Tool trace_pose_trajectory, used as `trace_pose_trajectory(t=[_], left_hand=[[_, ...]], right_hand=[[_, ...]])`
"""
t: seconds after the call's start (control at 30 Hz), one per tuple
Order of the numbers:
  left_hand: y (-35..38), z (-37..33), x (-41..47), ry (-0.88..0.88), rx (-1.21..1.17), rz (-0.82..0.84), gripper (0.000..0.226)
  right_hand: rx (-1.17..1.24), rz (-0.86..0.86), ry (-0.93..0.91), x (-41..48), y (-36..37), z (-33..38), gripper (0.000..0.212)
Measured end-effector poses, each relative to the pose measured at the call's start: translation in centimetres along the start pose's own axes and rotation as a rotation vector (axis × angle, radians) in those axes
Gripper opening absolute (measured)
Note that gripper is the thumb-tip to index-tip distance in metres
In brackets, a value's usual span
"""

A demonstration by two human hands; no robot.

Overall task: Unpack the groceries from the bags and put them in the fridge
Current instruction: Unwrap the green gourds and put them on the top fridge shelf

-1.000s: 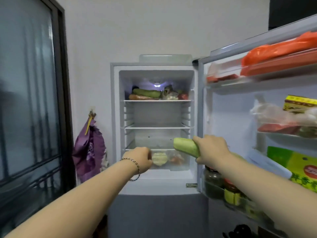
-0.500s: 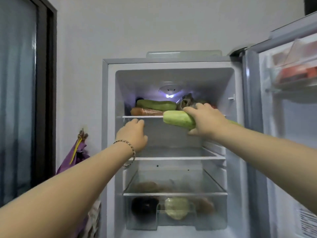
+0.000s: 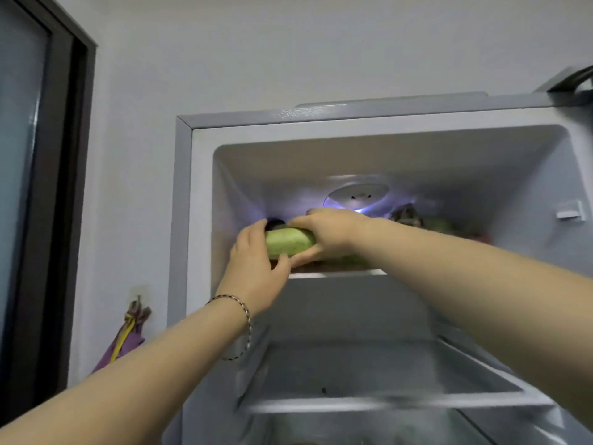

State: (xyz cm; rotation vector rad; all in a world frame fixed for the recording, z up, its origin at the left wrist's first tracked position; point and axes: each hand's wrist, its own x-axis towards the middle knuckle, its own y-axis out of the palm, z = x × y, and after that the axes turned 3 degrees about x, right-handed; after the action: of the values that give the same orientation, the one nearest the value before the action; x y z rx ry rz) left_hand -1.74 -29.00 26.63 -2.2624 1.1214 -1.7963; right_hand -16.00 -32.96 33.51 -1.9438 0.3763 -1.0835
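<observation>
Left edge: dark door frame (image 3: 69, 187), then a purple bag (image 3: 123, 340) hanging on the wall, irrelevant to this step

Fridge (image 3: 183, 220) is open; both hands are up at the top shelf (image 3: 337, 275), left end

Left hand (image 3: 253, 271): bracelet (image 3: 239, 305) on the wrist, palm cupped round the blunt near end of the pale green squash (image 3: 288, 242), fingers curled over the top of it, thumb under and in front. Loose cup, looks more like a guide than a clamp

Right hand (image 3: 327, 234): wrapped over the squash's middle from above, fingers pressed together over the top, thumb underneath. This one looks to be carrying the weight

Squash position: lying about level, just above the shelf's front lip, at the left side of the compartment. Only the stretch between the 2 hands shows; the far end is hidden behind the right hand and forearm. Can't tell if it's touching the shelf yet. Something green and something dark sit behind and below it, too blurred to name

How I'd do it: keep it level, slide it back along the shelf rather than dropping it, let the left hand steer the near end clear of the side wall. Release left first, right last, once it's fully past the lip so it can't roll out

Further right: lamp (image 3: 356, 197) lit on the back wall, more blurred produce behind the right forearm. Lower shelf (image 3: 385, 403) looks bare
</observation>
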Motion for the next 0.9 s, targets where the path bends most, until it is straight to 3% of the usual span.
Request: trace_pose_trajectory(t=[0.17, 0.3, 0.57, 0.77, 0.9], left_hand=[[1.6, 1.5, 1.7, -0.071, 0.059, 0.118, 0.047], [2.1, 2.0, 2.2, -0.064, 0.097, 0.158, 0.058], [2.4, 1.7, 3.0, -0.066, 0.131, 0.199, 0.06], [2.3, 1.0, 3.9, -0.166, -0.047, 0.217, 0.06], [2.9, 0.5, 2.6, -0.18, 0.222, 0.218, 0.061]], right_hand=[[-0.016, -0.052, -0.085, 0.6, 2.3, -0.2, 0.055], [-0.043, -0.111, -0.131, -1.0, 2.3, -2.1, 0.061], [-0.04, -0.104, 0.014, -5.8, 2.2, -7.9, 0.063], [0.211, -0.1, 0.11, -5.7, 3.2, -7.5, 0.061], [0.269, -0.102, 0.114, -5.9, 4.1, -7.1, 0.063]])
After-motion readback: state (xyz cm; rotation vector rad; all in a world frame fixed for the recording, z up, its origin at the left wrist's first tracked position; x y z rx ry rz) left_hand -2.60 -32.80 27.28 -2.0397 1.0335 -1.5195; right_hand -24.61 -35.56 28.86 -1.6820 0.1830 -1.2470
